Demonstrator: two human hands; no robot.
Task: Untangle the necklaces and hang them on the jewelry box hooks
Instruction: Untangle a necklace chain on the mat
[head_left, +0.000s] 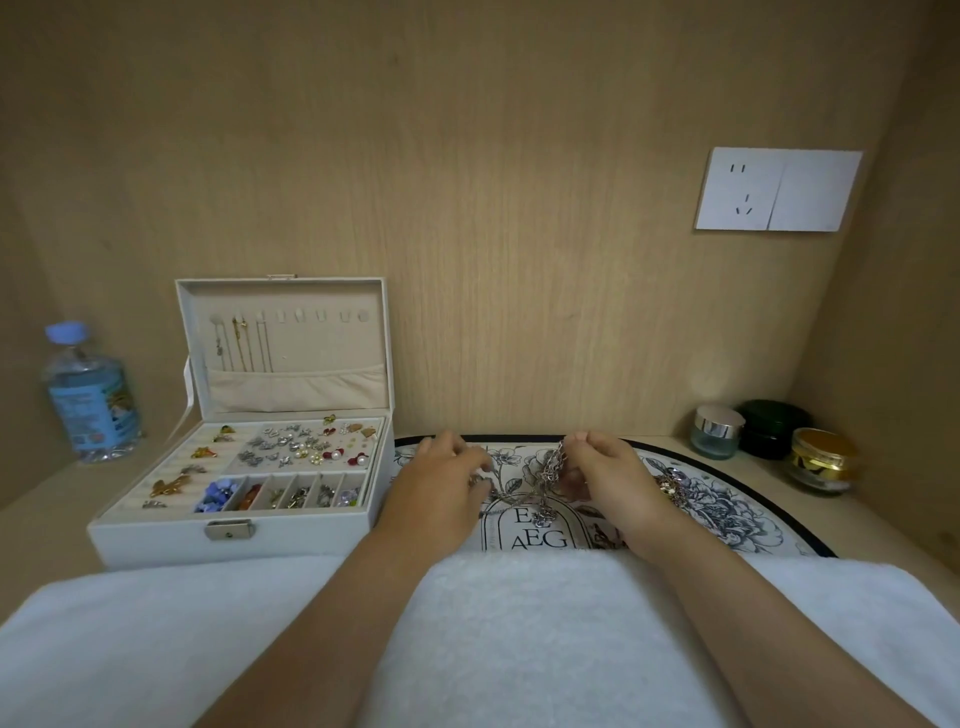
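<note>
My right hand (605, 475) pinches a tangled bunch of silver necklaces (549, 475) and lifts it above the floral tray (727, 499). My left hand (447, 480) sits just left of the tangle with curled fingers on a strand of it. A small flower pendant (545, 515) hangs from the bunch. More chains (672, 486) lie on the tray behind my right hand. The white jewelry box (244, 535) stands open at the left. Its lid (283, 343) has a row of hooks; three thin necklaces (244, 343) hang from the leftmost ones.
A water bottle (88, 395) stands left of the box. Three small jars (769, 436) stand at the back right corner. A white towel (519, 639) covers the near edge under my forearms. A wall socket (776, 189) is on the wooden back panel.
</note>
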